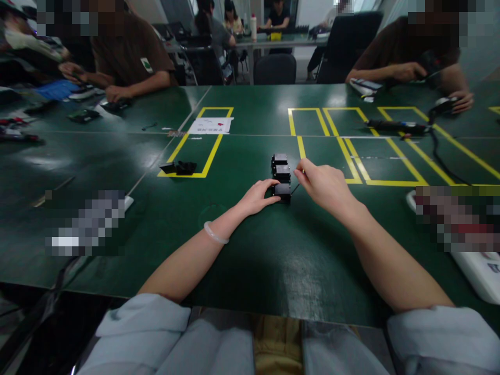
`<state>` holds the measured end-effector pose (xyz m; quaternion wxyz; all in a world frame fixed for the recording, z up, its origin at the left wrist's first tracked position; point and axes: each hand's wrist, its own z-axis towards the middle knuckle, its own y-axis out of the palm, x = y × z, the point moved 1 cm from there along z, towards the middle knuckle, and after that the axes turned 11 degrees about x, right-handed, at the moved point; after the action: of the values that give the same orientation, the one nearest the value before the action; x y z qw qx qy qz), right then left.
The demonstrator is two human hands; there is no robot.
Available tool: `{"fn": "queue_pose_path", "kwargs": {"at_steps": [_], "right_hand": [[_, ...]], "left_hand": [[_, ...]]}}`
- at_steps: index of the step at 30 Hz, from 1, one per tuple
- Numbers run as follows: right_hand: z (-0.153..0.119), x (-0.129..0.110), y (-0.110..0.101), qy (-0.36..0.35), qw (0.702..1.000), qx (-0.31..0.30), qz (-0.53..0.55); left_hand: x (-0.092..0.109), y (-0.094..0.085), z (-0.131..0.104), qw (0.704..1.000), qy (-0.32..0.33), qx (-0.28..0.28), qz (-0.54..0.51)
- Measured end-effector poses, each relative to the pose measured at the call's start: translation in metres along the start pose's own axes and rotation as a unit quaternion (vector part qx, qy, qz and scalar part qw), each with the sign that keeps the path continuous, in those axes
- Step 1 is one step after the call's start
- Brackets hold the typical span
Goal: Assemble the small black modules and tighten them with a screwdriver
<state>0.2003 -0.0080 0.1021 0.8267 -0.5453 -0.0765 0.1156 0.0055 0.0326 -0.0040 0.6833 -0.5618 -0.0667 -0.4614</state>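
Observation:
Three small black box-shaped parts stand in a line on the green table. My left hand grips the nearest black block between thumb and fingers from its left side. Just beyond it are the middle black block and the far black block, which no hand holds. My right hand is closed in a pinch on a thin dark rod-shaped tool. The rod slants down to the right side of the nearest block; whether its tip touches is too small to tell.
Yellow tape outlines mark the table. A black part and a white paper sheet lie left of the blocks. A black cabled device lies to the right. Two people work across the table.

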Motion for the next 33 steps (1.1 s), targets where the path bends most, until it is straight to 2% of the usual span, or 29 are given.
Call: {"fn": "queue_pose_path", "kwargs": {"at_steps": [7,13,22,29,33], "right_hand": [[-0.0018,0.0008,0.0024,-0.006,0.999,0.019,0.028],[-0.0002,-0.0007,-0.0003,0.007,1.000,-0.005,-0.004],[-0.0015,-0.0006,0.0007,0.007,0.999,0.007,0.038],[0.0007,0.0002,-0.0004,0.013,1.000,-0.007,-0.004],[-0.0003,-0.0003,-0.0005,0.008,1.000,-0.001,0.017]], "left_hand": [[0.0026,-0.0012,-0.0002,1.000,-0.003,-0.002,0.001],[0.0029,-0.0014,0.0001,1.000,0.001,0.000,0.001],[0.0021,-0.0011,0.0005,1.000,-0.001,-0.001,-0.002],[0.0014,-0.0013,-0.0006,1.000,-0.002,-0.004,-0.008],[0.0029,-0.0027,-0.0009,1.000,-0.010,-0.006,-0.008]]}}
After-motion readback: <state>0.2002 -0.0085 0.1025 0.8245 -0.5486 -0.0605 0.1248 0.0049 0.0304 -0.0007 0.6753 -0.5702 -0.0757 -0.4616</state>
